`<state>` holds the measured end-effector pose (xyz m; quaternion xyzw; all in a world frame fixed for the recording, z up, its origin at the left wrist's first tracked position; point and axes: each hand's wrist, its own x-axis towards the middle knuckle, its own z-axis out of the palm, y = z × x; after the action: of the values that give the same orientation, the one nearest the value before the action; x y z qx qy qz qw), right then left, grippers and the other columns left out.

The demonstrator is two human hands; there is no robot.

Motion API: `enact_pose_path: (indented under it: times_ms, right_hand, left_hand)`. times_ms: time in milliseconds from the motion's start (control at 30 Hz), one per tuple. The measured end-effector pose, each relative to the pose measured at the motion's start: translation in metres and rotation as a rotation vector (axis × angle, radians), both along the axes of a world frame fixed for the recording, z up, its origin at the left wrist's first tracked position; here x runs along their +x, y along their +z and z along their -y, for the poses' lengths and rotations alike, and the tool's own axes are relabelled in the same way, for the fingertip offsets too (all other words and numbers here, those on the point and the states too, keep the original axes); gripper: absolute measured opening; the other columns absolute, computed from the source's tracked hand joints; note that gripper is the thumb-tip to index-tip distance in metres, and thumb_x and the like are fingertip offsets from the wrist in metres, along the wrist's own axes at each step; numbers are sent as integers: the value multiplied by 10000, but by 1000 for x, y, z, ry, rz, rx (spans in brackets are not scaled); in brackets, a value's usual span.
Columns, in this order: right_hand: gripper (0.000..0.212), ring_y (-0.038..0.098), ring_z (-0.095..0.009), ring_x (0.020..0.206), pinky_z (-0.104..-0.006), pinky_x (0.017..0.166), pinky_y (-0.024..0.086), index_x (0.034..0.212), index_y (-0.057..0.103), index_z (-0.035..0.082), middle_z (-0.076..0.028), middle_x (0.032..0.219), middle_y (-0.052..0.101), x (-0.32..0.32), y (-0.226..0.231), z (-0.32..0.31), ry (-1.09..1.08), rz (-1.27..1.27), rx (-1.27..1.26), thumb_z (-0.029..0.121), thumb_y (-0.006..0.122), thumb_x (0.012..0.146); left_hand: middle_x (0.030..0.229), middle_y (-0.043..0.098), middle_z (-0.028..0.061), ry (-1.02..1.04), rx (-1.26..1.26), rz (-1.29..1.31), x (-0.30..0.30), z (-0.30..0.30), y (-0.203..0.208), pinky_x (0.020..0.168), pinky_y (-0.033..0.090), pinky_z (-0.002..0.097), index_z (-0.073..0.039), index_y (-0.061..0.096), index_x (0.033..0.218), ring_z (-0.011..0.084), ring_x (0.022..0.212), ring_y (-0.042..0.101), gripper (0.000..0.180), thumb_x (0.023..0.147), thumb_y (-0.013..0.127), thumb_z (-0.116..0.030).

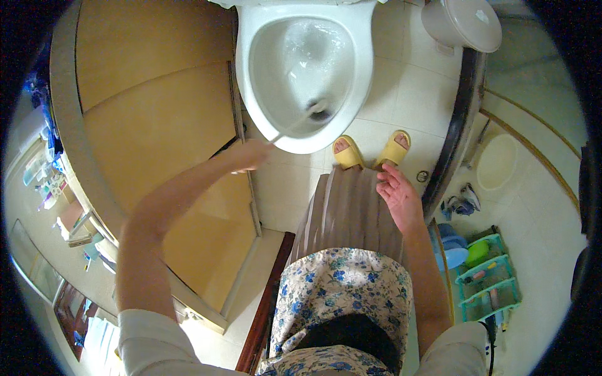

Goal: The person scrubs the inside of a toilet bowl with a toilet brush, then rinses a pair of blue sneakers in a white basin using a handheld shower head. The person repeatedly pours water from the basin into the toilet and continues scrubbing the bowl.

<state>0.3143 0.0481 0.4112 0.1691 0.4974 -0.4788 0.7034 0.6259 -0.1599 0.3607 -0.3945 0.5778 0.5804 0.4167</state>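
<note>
In front of me is a white toilet bowl [303, 145], with wet, glossy inner walls. My left hand [249, 155] is closed around the end of a toilet brush [287, 130], just outside the bowl's front left rim. The brush's pale handle slants over that rim, and its dark head is down inside the bowl near the front. Beside my skirt, my right hand [401, 197] hangs with its palm partly up and its fingers loosely apart, holding nothing.
Wooden cabinet doors [169, 144] line the left side. At the far right stands a lidded bin [469, 25], near a dark raised edge [453, 125]. A turquoise rack [490, 281] and blue basins [453, 244] are at lower right. My feet wear yellow slippers [347, 152].
</note>
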Motion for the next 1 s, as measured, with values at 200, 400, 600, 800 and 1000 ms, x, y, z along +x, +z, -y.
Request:
enact_pose_path:
  times_ms: [200,400,600,800,1000]
  right_hand:
    - [385,505,-163,911,-325,902,371,1134,485,24,-80,1000,544,5,-5,-2,15,27,-43,301,442,870]
    - [388,503,-178,938,-338,907,369,1123,489,19,-84,1009,539,-8,-3,-6,17,-21,10,304,455,861]
    - [402,490,-190,983,-332,897,371,1115,491,15,-90,1021,530,-7,-4,-14,53,-25,-18,319,465,853]
    - [409,500,-191,957,-328,892,372,1116,493,18,-94,1005,537,-11,-7,-26,4,-35,29,329,466,852]
    - [374,502,-171,900,-308,864,384,1115,491,16,-80,978,541,-12,-6,-25,-12,-20,60,294,450,870]
  left_hand:
    - [463,372,35,609,136,328,-57,-39,-52,282,298,315,-79,434,724,139,330,360,455,848,390,-514]
    - [495,423,49,338,206,298,72,-47,11,327,339,361,-74,522,988,193,367,411,381,888,355,-402]
    - [623,545,92,-432,-91,221,42,27,-21,417,425,380,-52,520,1052,238,505,527,320,900,340,-268]
    - [796,566,189,-258,-214,276,-53,28,-40,544,469,425,-19,456,1142,333,620,566,315,890,337,-167]
    - [877,578,209,-394,-558,-5,-35,38,-109,694,480,408,-34,509,1106,350,812,576,315,872,355,-177]
